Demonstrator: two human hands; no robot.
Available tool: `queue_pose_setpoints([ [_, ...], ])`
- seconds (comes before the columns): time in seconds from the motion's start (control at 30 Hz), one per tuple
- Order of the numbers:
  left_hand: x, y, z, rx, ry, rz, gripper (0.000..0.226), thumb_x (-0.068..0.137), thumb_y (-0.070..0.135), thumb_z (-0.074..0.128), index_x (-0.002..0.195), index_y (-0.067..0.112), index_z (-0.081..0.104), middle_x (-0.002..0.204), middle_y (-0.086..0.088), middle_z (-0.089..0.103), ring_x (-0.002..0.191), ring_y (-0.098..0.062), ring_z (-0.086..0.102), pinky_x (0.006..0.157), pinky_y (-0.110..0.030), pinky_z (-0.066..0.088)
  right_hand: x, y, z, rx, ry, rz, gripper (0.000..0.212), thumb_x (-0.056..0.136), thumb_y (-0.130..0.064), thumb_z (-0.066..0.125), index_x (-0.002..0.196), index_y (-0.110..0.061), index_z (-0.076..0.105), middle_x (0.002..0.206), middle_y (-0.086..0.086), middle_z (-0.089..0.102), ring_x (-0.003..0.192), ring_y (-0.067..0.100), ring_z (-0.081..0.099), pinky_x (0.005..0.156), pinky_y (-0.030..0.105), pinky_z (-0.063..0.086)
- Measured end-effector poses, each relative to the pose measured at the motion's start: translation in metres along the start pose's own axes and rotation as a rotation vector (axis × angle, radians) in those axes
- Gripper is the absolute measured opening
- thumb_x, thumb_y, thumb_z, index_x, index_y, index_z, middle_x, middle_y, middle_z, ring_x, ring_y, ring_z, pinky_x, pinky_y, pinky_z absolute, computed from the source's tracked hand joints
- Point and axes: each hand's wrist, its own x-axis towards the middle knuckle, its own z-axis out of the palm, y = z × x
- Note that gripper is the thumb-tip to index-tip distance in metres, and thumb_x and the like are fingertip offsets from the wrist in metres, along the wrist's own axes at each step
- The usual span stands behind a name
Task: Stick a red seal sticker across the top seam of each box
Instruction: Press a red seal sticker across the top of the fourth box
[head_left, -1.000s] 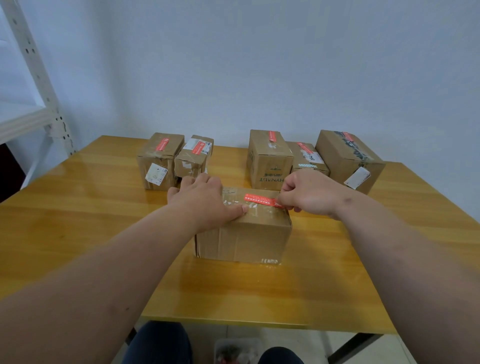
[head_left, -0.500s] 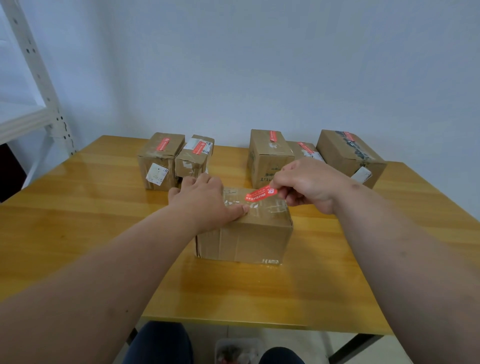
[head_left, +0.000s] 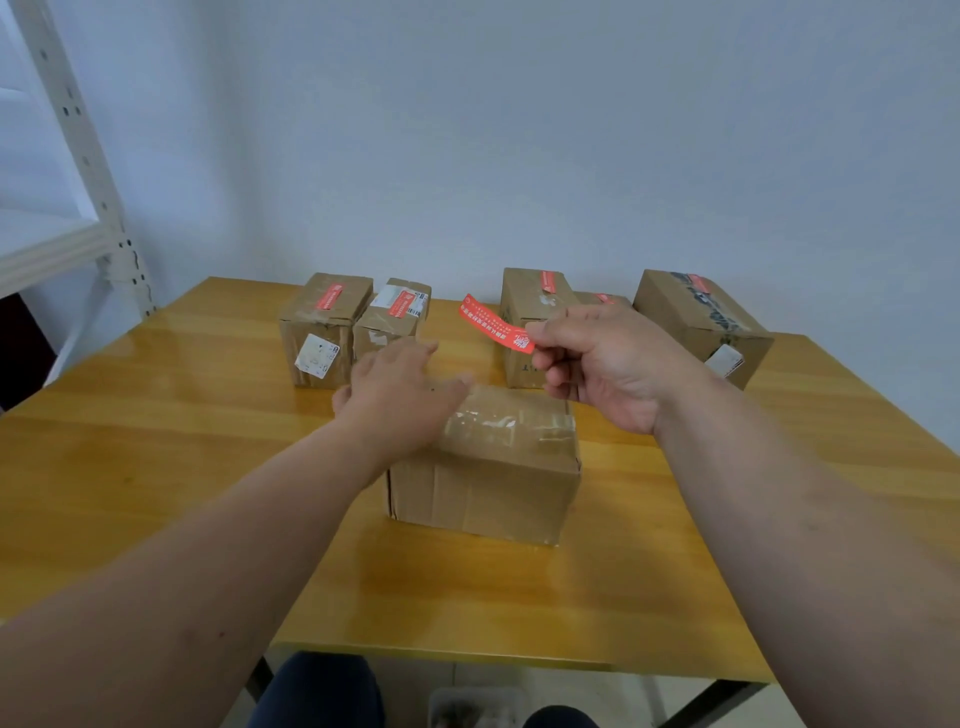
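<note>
From my remote seat I see the right hand (head_left: 613, 364) at centre right of the frame, lifted clear of the near box (head_left: 488, 467), pinching one end of a red seal sticker (head_left: 494, 323) between thumb and fingers; the strip sticks out up and to the left, free in the air and touching no box. The left hand (head_left: 400, 395) lies flat with fingers spread on the left part of the near box's top, gripping nothing. That box sits at frame centre on the yellow wooden table (head_left: 156, 467), its top seam covered by clear tape and bearing no red strip. Along the far edge of the table, across the upper middle of the frame, stand five more boxes: two to the left (head_left: 324, 332) (head_left: 389, 322) and three to the right (head_left: 524, 322) (head_left: 602, 299) (head_left: 696, 322), each with a red strip on top. A white metal shelf (head_left: 78, 156) stands at the upper left.
</note>
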Motion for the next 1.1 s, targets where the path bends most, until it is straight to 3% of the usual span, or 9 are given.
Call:
queue_pose_setpoints([
  [0.07, 0.000, 0.001, -0.007, -0.230, 0.155, -0.022, 0.032, 0.085, 0.052, 0.054, 0.110, 0.033, 0.063, 0.129, -0.001, 0.055, 0.123, -0.027, 0.046, 0.104, -0.057, 0.037, 0.001, 0.005, 0.001, 0.024, -0.019, -0.008, 0.016, 0.091, -0.016, 0.066, 0.076, -0.014, 0.059, 0.063, 0.001, 0.060, 0.054, 0.013, 0.049, 0.061, 0.028, 0.045],
  [0.13, -0.004, 0.009, -0.016, -0.422, 0.100, -0.046, 0.029, 0.088, 0.052, 0.052, 0.090, 0.028, 0.067, 0.105, -0.001, 0.063, 0.103, -0.023, 0.056, 0.094, -0.047, 0.044, 0.001, 0.008, 0.003, 0.029, -0.042, -0.014, 0.021, 0.092, -0.014, 0.064, 0.072, -0.015, 0.058, 0.063, 0.001, 0.060, 0.055, 0.014, 0.049, 0.062, 0.028, 0.044],
  [0.27, -0.006, 0.017, -0.027, -0.643, -0.011, -0.024, 0.049, 0.091, 0.061, 0.047, 0.094, 0.016, 0.066, 0.090, 0.003, 0.067, 0.085, -0.013, 0.060, 0.083, -0.030, 0.043, -0.001, 0.007, 0.005, -0.004, -0.098, -0.010, 0.024, 0.092, -0.007, 0.059, 0.068, -0.012, 0.058, 0.066, 0.005, 0.058, 0.057, 0.015, 0.048, 0.063, 0.029, 0.042],
  [0.37, -0.005, 0.011, -0.029, -0.541, -0.009, 0.021, 0.016, 0.089, 0.029, 0.067, 0.084, 0.013, 0.066, 0.077, 0.000, 0.066, 0.073, -0.012, 0.059, 0.073, -0.027, 0.046, -0.001, 0.007, 0.003, -0.081, -0.096, 0.007, 0.020, 0.091, -0.005, 0.056, 0.072, -0.009, 0.059, 0.067, 0.006, 0.059, 0.058, 0.016, 0.048, 0.063, 0.027, 0.043],
  [0.5, -0.004, 0.006, -0.027, -0.525, -0.056, 0.004, 0.006, 0.088, 0.011, 0.067, 0.082, 0.014, 0.068, 0.076, -0.003, 0.068, 0.073, -0.014, 0.061, 0.083, -0.036, 0.053, -0.001, 0.008, 0.000, -0.197, -0.091, 0.014, 0.022, 0.090, -0.005, 0.058, 0.068, -0.011, 0.057, 0.065, 0.005, 0.059, 0.058, 0.014, 0.049, 0.059, 0.024, 0.044],
  [0.63, -0.001, 0.006, -0.027, -0.552, -0.137, -0.069, 0.020, 0.095, 0.027, 0.056, 0.092, 0.012, 0.069, 0.086, -0.006, 0.069, 0.081, -0.017, 0.061, 0.086, -0.036, 0.052, 0.000, 0.009, -0.001, -0.249, -0.117, 0.001, 0.025, 0.090, -0.005, 0.060, 0.066, -0.011, 0.055, 0.065, 0.005, 0.059, 0.057, 0.013, 0.049, 0.058, 0.022, 0.044],
  [0.73, 0.000, 0.007, -0.025, -0.444, -0.114, -0.052, 0.033, 0.093, 0.045, 0.057, 0.095, 0.014, 0.066, 0.089, -0.003, 0.065, 0.081, -0.016, 0.059, 0.071, -0.029, 0.049, 0.002, 0.009, -0.002, -0.260, -0.141, 0.007, 0.023, 0.090, -0.006, 0.061, 0.068, -0.011, 0.056, 0.064, 0.004, 0.059, 0.057, 0.013, 0.050, 0.058, 0.021, 0.044],
  [0.93, 0.002, 0.011, -0.024, -0.414, -0.138, -0.021, 0.001, 0.087, 0.014, 0.069, 0.087, 0.013, 0.069, 0.089, -0.013, 0.068, 0.075, -0.019, 0.059, 0.068, -0.033, 0.053, 0.004, 0.008, 0.000, -0.318, -0.126, 0.006, 0.025, 0.089, -0.006, 0.063, 0.065, -0.010, 0.056, 0.061, 0.004, 0.059, 0.057, 0.014, 0.050, 0.060, 0.024, 0.043],
  [1.1, 0.006, 0.011, -0.025, -0.413, -0.159, -0.046, 0.013, 0.082, 0.004, 0.069, 0.089, 0.014, 0.067, 0.085, -0.010, 0.068, 0.073, -0.017, 0.060, 0.077, -0.038, 0.055, 0.008, 0.011, 0.001, -0.524, -0.031, 0.015, 0.023, 0.085, -0.011, 0.064, 0.065, -0.010, 0.054, 0.063, 0.004, 0.059, 0.062, 0.016, 0.055, 0.072, 0.032, 0.048],
])
